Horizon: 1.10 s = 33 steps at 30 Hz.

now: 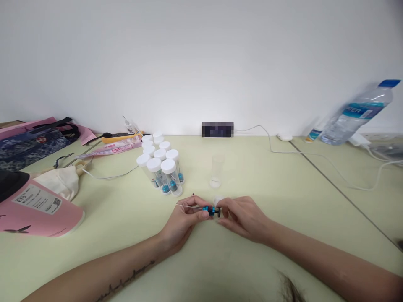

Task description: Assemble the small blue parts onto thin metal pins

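A small blue and black device (209,210) with a thin metal wire pointing left is pinched between the thumb and fingers of my left hand (185,216). My right hand (241,214) is at the black end of the device, its fingers curled close around that end; whether they grip it is unclear. A white cap (218,200) lies just behind the right fingertips, partly hidden. An uncapped clear tube (217,171) stands upright beyond the hands. To the left stand several clear tubes with white caps (168,166), with blue parts inside the nearer ones.
A pink cup (47,207) with a black lid is at the left, by a cream cloth pouch (59,181). A pixelated display (217,130) stands by the wall, its white cable (270,140) running right. A water bottle (359,113) leans at the back right.
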Each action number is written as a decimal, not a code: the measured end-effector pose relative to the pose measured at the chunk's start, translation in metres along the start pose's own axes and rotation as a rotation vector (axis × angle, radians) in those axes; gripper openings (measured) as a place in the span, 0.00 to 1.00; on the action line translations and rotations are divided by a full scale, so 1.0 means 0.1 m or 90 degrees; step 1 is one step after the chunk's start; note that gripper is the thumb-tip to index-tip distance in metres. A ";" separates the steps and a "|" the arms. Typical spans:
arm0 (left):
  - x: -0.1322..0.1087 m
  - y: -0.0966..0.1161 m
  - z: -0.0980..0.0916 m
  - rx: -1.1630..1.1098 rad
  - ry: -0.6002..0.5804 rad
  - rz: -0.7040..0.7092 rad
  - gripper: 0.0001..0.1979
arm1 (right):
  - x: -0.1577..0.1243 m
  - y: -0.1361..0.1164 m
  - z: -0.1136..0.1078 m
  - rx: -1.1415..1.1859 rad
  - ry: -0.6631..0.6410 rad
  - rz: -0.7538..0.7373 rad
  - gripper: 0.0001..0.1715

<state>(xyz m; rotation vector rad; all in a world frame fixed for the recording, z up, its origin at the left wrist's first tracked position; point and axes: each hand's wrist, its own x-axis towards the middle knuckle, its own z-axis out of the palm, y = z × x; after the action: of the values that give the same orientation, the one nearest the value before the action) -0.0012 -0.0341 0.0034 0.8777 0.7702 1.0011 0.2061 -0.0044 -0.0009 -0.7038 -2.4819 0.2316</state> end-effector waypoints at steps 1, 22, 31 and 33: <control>0.00 0.00 0.00 -0.002 -0.001 0.000 0.06 | 0.00 0.00 0.00 -0.004 -0.006 0.000 0.15; 0.02 0.00 -0.02 -0.055 -0.038 -0.028 0.04 | 0.02 0.00 0.04 -0.040 0.038 -0.025 0.12; 0.00 0.02 0.01 -0.039 -0.023 -0.023 0.04 | 0.00 0.00 0.01 -0.014 0.001 0.006 0.17; 0.00 0.02 0.01 -0.043 -0.015 -0.025 0.05 | 0.00 0.01 0.02 -0.016 0.017 0.011 0.16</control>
<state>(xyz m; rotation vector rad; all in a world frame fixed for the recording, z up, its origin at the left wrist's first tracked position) -0.0013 -0.0338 0.0056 0.8120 0.7267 0.9752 0.2056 -0.0041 -0.0031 -0.7343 -2.4584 0.1971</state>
